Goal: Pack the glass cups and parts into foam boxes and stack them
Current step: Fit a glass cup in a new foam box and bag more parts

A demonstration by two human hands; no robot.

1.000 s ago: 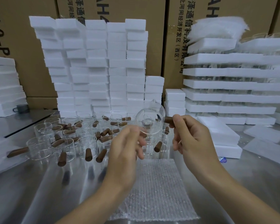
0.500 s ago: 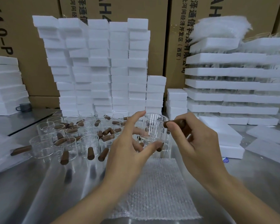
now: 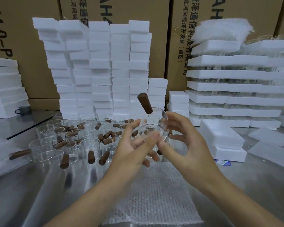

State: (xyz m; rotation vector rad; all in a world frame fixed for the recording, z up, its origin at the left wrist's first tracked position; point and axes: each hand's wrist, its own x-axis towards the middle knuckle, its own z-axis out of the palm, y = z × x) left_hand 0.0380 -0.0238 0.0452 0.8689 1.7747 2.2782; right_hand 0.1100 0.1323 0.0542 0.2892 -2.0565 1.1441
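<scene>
The glass cup [image 3: 152,133] is held in the air between both hands, above the bubble wrap sheet [image 3: 154,194] on the table [image 3: 31,185], with its wooden handle [image 3: 145,103] pointing up. The left hand [image 3: 134,149] pinches the near wall, thumb against fingers. The right hand [image 3: 187,145] curls its fingers round the right side. The likely step is orienting the cup for wrapping. Support the glass body, not the handle, and lower it onto the middle of the sheet, apart from the loose cups [image 3: 69,145].

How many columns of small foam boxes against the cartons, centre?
7. Tall columns: first, second, third, fourth, fifth, left to right; shorter sixth right of them; low seventh farthest right. Any behind are hidden.
</scene>
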